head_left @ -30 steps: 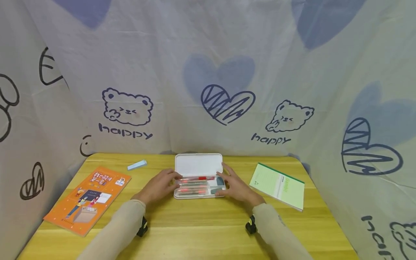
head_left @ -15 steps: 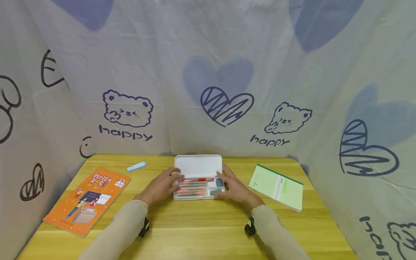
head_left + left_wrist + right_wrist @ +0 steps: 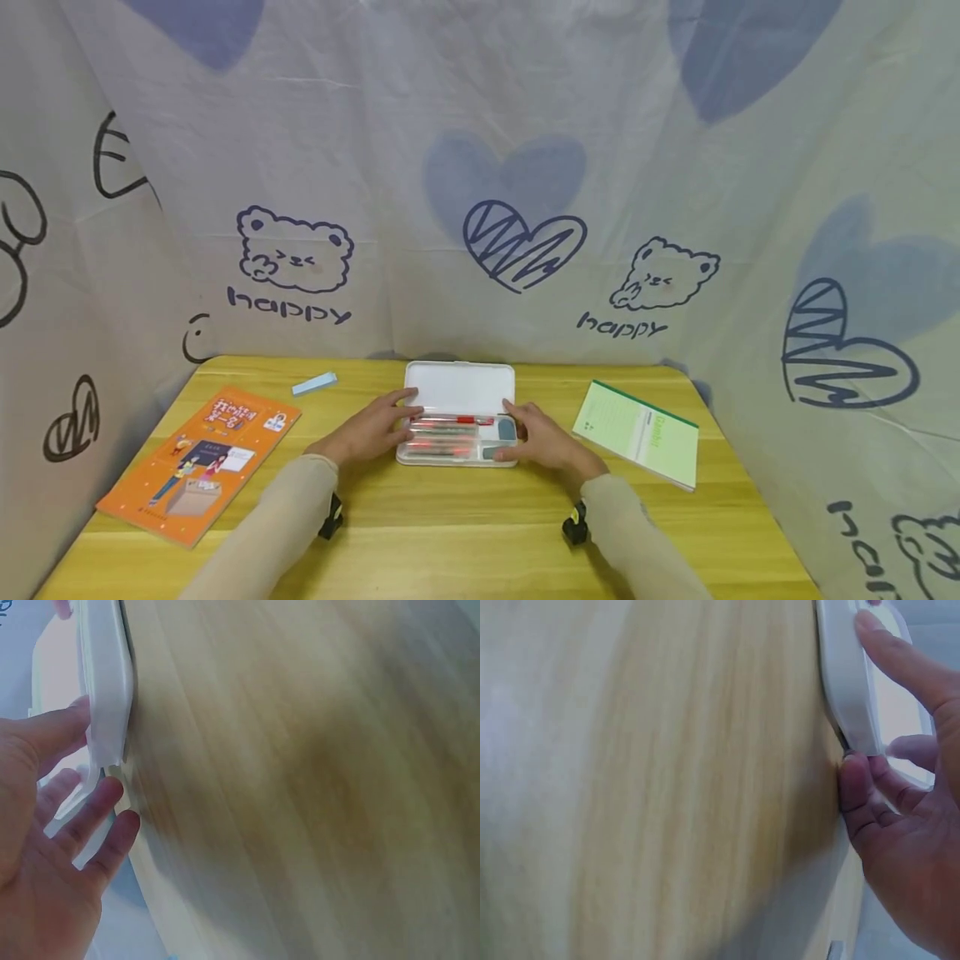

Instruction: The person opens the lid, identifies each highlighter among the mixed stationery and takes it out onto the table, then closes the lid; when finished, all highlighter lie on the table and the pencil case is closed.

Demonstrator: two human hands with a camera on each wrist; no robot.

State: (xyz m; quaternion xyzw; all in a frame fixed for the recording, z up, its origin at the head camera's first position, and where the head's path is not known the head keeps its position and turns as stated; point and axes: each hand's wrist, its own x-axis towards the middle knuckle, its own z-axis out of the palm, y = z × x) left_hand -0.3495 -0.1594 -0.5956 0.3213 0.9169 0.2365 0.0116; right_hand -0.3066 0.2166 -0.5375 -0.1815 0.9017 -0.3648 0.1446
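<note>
A white pencil case (image 3: 460,387) lies near the back edge of the table with its lid raised and tipped back. Inside it are a red-marked pen (image 3: 472,421), several clear slim pens (image 3: 442,435) and grey-blue erasers (image 3: 507,429) at the right. My left hand (image 3: 369,429) holds the case's left end, thumb on the front rim and the other fingers at the end wall in the left wrist view. At the opposite end my right hand (image 3: 546,442) grips the case between thumb and curled fingers. The right fingertips partly cover the lower eraser.
An orange book (image 3: 198,467) lies at the left of the wooden table (image 3: 450,533). Behind it is a small light-blue bar (image 3: 315,383). A pale green notebook (image 3: 637,435) sits at the right. A patterned curtain (image 3: 420,275) hangs close behind the table.
The pencil case has shifted slightly toward me and turned a little between both hands. The book, the notebook and the blue bar stay where they were.
</note>
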